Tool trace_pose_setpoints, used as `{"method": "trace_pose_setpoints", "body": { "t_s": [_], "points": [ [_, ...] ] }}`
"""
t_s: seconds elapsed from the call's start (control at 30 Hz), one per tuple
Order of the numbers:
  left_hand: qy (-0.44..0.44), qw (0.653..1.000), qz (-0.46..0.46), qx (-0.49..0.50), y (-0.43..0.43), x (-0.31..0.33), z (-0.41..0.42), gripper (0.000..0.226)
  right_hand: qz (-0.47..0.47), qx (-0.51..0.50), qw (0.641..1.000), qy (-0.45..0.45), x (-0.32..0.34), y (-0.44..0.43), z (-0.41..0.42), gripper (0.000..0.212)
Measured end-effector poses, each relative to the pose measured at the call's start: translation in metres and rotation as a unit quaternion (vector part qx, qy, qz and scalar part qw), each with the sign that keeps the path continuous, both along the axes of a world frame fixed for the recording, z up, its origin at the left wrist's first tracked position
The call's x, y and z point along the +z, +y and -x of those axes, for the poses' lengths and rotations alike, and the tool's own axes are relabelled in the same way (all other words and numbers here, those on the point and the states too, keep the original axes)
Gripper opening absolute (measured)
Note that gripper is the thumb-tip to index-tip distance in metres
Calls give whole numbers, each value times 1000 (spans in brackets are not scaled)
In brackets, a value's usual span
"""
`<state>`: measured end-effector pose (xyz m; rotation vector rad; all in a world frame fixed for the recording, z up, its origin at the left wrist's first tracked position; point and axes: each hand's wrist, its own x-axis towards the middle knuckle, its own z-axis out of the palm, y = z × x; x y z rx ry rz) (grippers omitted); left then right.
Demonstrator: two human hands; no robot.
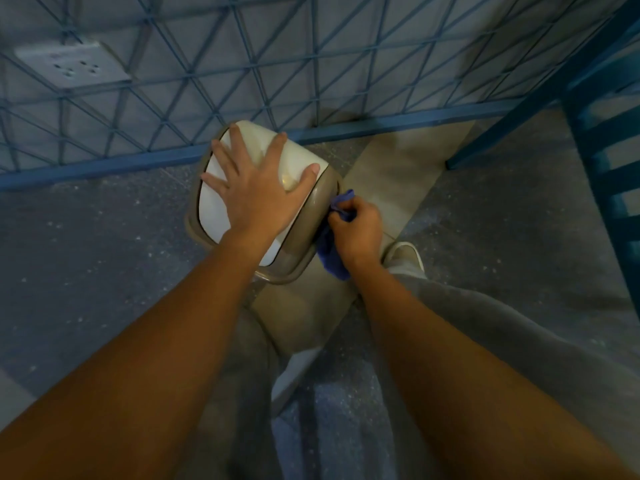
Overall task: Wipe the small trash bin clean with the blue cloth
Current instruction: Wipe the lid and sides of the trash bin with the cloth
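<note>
Two bare forearms reach forward and down from the bottom of the head view toward a small trash bin (313,216) standing on a speckled floor (104,244), just in front of a blue wire grid (277,64) against the wall. Pale trouser legs and a light shoe (403,258) show below and to the right of the bin. Spread flat with fingers fanned, the left hand (258,192) presses on the bin's white swing lid (216,206), apparently to hold the lid shut and keep the light bin from sliding while it is rubbed. At the bin's right flank the right hand (355,230) is curled closed around a bunched blue cloth (330,256), pinching it between thumb and fingers and holding it against the tan rim; a loose tail of cloth hangs below the fist. Upright on its base, the bin faces its lid up toward the camera, and the long axis of the lid runs from near left to far right, angled toward the grid. Judging by the cloth's position, the side and collar are being wiped; the lid top under the left palm looks yet to be reached. A wall socket (72,65) sits behind the grid at upper left.
</note>
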<state>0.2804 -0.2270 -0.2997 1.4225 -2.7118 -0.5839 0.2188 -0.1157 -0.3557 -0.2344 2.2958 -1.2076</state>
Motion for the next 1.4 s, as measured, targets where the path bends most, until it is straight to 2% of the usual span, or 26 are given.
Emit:
{"method": "trace_pose_setpoints", "body": {
  "t_s": [0.2,0.43,0.77,1.03,1.3,1.4],
  "points": [
    [-10,1000,-4,-17,-11,-1,-1,68,-9,7,1000,-3,10,-12,27,14],
    [-30,998,3,-64,-24,-6,-5,69,1,20,1000,8,0,2,-41,8],
    [-22,998,-3,-59,-26,-4,-5,69,-21,3,1000,20,4,-15,8,14],
    [-24,998,1,-60,-24,-4,-6,69,-30,49,998,37,12,-1,-30,13],
    [-24,997,3,-71,-24,-3,-7,69,-52,27,998,25,5,-20,22,16],
    [-24,997,7,-72,-26,-4,-6,69,-49,34,998,19,5,-19,17,16]
  ]
}}
